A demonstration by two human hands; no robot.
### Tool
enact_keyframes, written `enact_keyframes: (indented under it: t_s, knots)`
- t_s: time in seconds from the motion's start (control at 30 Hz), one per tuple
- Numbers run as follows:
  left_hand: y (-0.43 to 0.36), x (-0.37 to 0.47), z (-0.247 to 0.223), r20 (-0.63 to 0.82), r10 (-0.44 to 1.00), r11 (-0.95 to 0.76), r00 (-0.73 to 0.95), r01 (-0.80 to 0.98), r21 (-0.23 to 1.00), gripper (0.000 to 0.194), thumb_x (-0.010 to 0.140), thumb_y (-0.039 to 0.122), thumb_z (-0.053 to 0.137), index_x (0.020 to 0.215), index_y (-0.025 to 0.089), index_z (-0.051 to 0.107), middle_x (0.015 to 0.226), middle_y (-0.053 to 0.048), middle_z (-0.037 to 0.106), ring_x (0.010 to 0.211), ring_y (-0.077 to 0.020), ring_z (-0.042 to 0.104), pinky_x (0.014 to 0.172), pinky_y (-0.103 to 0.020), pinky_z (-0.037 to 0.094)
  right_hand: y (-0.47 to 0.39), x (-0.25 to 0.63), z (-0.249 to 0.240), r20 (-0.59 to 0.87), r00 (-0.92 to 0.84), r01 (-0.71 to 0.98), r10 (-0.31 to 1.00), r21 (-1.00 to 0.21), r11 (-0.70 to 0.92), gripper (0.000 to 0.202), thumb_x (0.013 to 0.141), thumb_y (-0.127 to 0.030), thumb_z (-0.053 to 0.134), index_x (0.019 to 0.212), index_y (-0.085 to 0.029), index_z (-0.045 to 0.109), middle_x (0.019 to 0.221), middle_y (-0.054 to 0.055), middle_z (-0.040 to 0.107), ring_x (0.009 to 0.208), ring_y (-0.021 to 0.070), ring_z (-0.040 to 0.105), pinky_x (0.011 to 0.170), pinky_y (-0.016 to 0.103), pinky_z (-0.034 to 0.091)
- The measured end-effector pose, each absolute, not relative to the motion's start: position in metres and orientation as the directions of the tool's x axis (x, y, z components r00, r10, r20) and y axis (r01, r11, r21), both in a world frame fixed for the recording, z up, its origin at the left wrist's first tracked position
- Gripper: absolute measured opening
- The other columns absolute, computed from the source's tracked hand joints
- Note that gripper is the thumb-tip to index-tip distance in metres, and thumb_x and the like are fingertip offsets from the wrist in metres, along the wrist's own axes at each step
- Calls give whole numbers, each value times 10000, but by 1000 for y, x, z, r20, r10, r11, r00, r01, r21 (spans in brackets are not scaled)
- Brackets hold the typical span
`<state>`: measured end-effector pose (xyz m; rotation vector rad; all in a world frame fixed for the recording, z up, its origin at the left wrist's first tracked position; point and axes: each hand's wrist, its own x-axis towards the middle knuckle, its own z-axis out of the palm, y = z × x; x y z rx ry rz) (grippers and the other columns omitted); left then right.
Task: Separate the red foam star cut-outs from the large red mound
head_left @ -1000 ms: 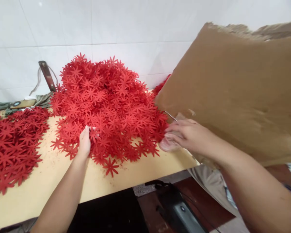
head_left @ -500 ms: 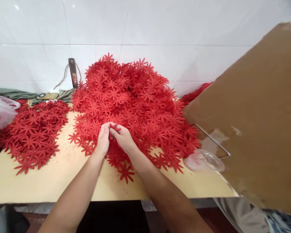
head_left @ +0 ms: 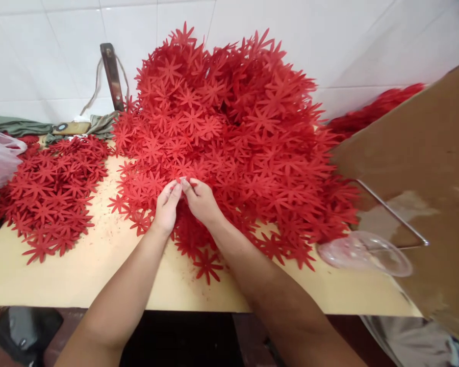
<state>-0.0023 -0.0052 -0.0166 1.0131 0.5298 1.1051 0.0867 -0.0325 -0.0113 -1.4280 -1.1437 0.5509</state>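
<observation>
A large heap of red star-shaped flower cutouts (head_left: 214, 132) rises against the wall. At its near side my left hand (head_left: 167, 206) and my right hand (head_left: 203, 203) meet fingertip to fingertip. Both are closed in a pinch on a red flower cutout (head_left: 182, 179), of which only a small part shows between the fingers. One loose star-shaped cutout (head_left: 207, 266) lies on the table just below my right wrist. To the left, a smaller pile of the same red cutouts (head_left: 53, 193) is spread out flat.
The pale table (head_left: 115, 285) ends at a near edge. A brown cardboard sheet (head_left: 424, 153) leans at the right, with a metal rod (head_left: 393, 214) and a clear plastic tub (head_left: 363, 252) beside it. A phone (head_left: 72, 128) and a plastic bag (head_left: 2, 155) are at the left.
The view has shifted, so the heap looks larger and higher. My hands stay together, with the fingertips now meeting more evenly and less of the red cutout showing.
</observation>
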Motion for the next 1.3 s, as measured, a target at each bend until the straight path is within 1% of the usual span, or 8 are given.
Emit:
enact_keyframes:
  t_s: [0.07, 0.23, 0.43, 0.6, 0.73, 0.9, 1.07, 1.3]
  knots:
    - [-4, -3, -17, 107, 913, 111, 393, -493, 863, 409, 629, 485, 713, 903, 182, 695, 970, -39, 718, 1027, -185, 618, 987, -321, 410, -29, 87, -11, 273, 373, 275, 886, -945, 176, 309, 792, -462, 489, 672, -184, 550, 583, -4, 532, 630, 127, 518, 652, 274, 417]
    - [3, -8, -20, 112, 915, 113, 386, -515, 850, 311, 706, 397, 677, 946, 199, 693, 1055, -43, 704, 1073, -189, 610, 1015, -350, 401, -26, 83, -9, 170, 244, -34, 955, -982, 183, 302, 672, -471, 623, 709, -183, 541, 605, -37, 525, 562, 84, 491, 600, 253, 444]
    - [0, -5, -20, 108, 920, 75, 376, -440, 895, 313, 733, 387, 654, 974, 191, 691, 1094, -50, 693, 1097, -191, 593, 986, -332, 423, -29, 82, -12, 70, 431, -192, 900, -967, 167, 355, 601, -485, 696, 627, -186, 506, 509, -69, 487, 466, 56, 452, 483, 213, 419]
    - [0, -4, -20, 93, 926, 68, 366, -403, 913, 308, 739, 402, 645, 965, 197, 689, 1005, -31, 716, 932, -159, 640, 853, -292, 484, -33, 85, -13, 51, 386, -338, 921, -921, 192, 404, 535, -528, 739, 655, -186, 562, 567, -65, 549, 514, 46, 497, 530, 191, 456]
    - [3, -5, -21, 89, 928, 69, 363, -399, 914, 319, 749, 419, 629, 971, 197, 682, 968, -30, 721, 877, -159, 652, 819, -299, 497, -35, 89, -14, -23, 297, -449, 955, -886, 118, 451, 585, -622, 659, 720, -195, 602, 606, -50, 566, 534, 57, 510, 553, 213, 478]
    - [2, -4, -23, 125, 921, 16, 368, -358, 934, 268, 741, 377, 644, 932, 196, 699, 994, -31, 717, 978, -163, 636, 936, -305, 452, -35, 93, -17, -47, 352, -375, 935, -922, 95, 424, 477, -523, 772, 585, -179, 549, 495, -76, 499, 474, 42, 455, 528, 200, 429]
    - [-1, -4, -22, 115, 919, 29, 378, -354, 935, 251, 737, 366, 645, 920, 208, 710, 1001, -31, 717, 1025, -173, 626, 998, -340, 420, -35, 92, -16, 102, 458, -139, 883, -973, 184, 416, 594, -562, 674, 560, -184, 505, 445, -73, 456, 434, 48, 376, 464, 216, 318]
    - [-2, -3, -20, 130, 924, 32, 359, -412, 911, 241, 677, 383, 699, 839, 207, 729, 912, -22, 733, 975, -165, 642, 988, -331, 426, -40, 87, -11, 274, 542, 226, 795, -958, 177, 306, 762, -417, 547, 581, -174, 502, 529, -49, 463, 522, 67, 404, 551, 237, 346]
